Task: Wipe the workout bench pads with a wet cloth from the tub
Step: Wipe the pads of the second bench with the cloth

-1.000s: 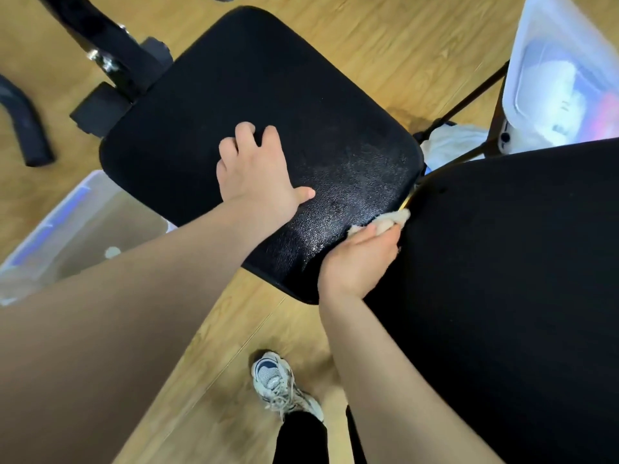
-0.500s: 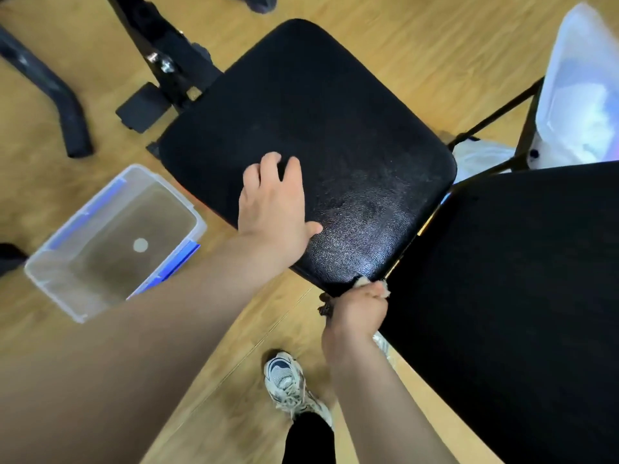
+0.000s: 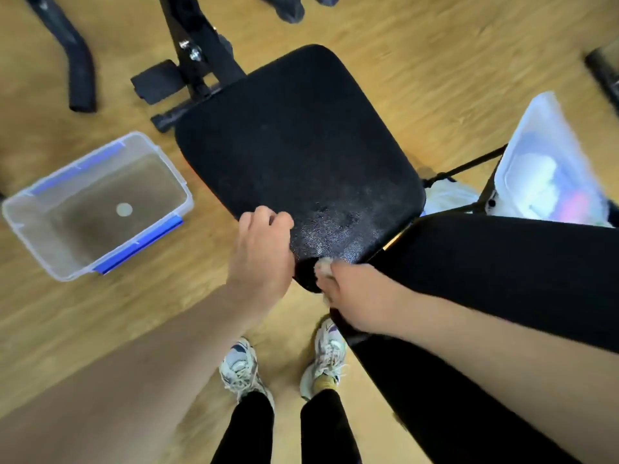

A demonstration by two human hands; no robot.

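Note:
The black seat pad (image 3: 294, 145) of the workout bench fills the middle of the head view, shiny and wet near its front corner. A longer black back pad (image 3: 502, 296) runs off to the right. My left hand (image 3: 261, 256) rests on the seat pad's near edge with its fingers curled over it. My right hand (image 3: 355, 296) is closed around a pale wet cloth (image 3: 323, 265) and presses it against the seat pad's front corner. The clear tub (image 3: 97, 205) with blue clips sits on the floor to the left, holding water.
The wooden floor (image 3: 435, 78) surrounds the bench. Black frame bars (image 3: 197, 58) and a foam-covered bar (image 3: 78, 72) lie at the top left. A clear bag (image 3: 542, 172) of items stands at the right. My two sneakers (image 3: 284, 366) are below the pads.
My right hand has dragged the cloth from the gap between the pads down around the seat pad's front corner. My left hand slid back to the near edge. The view tilted down.

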